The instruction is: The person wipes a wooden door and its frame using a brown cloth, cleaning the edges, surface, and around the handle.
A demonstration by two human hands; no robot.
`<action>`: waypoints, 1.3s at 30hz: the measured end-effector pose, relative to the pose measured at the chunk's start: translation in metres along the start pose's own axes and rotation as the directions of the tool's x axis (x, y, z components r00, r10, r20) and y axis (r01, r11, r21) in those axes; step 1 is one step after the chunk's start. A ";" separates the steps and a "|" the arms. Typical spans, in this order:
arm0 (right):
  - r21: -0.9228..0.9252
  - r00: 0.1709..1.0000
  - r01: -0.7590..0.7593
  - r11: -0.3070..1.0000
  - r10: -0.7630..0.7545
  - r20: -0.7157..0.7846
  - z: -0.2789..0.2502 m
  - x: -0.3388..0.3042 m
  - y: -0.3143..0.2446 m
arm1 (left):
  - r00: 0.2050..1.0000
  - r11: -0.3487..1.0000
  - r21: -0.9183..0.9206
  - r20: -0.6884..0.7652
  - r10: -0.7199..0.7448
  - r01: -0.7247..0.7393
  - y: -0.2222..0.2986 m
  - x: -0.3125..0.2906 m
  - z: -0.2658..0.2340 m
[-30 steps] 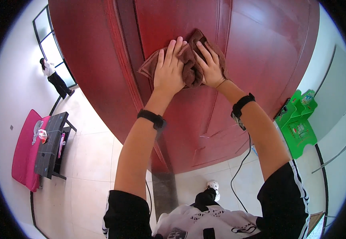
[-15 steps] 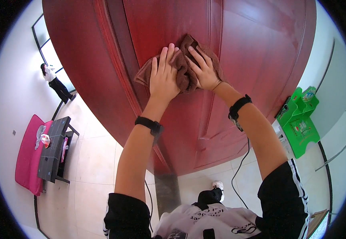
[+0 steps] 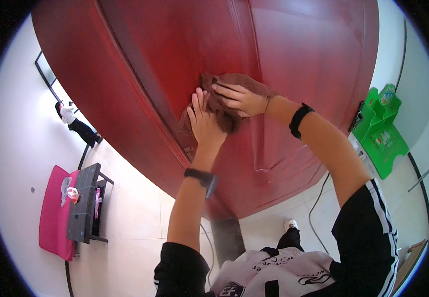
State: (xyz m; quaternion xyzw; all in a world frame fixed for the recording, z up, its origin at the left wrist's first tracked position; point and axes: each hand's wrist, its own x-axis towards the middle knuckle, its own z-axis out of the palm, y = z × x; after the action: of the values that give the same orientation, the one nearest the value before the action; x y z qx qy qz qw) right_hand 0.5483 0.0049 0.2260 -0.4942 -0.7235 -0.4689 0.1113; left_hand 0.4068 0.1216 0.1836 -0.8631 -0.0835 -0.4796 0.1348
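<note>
A bunched brown cloth [image 3: 229,121] is pressed against a large red panelled door [image 3: 293,54]. My right hand [image 3: 241,100] lies over its upper part, fingers pointing left and slightly bent around the fabric. Just below and to the left, my left hand [image 3: 207,123] rests flat with its fingers stretched upward on the cloth, partly touching the door. A fold of the cloth shows between the two hands. What lies under both palms is hidden. Each wrist wears a black band.
At left, a dark low table [image 3: 83,203] stands beside a pink sofa [image 3: 53,213]. Farther back is another person [image 3: 78,123]. On the right is a green plastic shelf unit [image 3: 382,133]. A dark cable [image 3: 318,203] runs along the tiled floor below the door.
My hands and the cloth have moved down the door. My right hand has turned so its fingers point left, nearer my left hand. The view has shifted too.
</note>
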 end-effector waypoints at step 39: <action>-0.295 0.913 0.393 0.871 -0.330 0.241 -0.185 -0.100 0.218 | 0.959 0.989 -0.140 -0.283 0.012 -0.054 0.215 0.171 0.056</action>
State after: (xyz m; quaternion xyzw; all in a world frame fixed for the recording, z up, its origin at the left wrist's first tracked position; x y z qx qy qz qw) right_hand 0.7193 -0.1867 0.3868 -0.4023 -0.7194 -0.5506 -0.1320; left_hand 0.6007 -0.0626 0.2682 -0.7948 -0.0137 -0.6000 0.0894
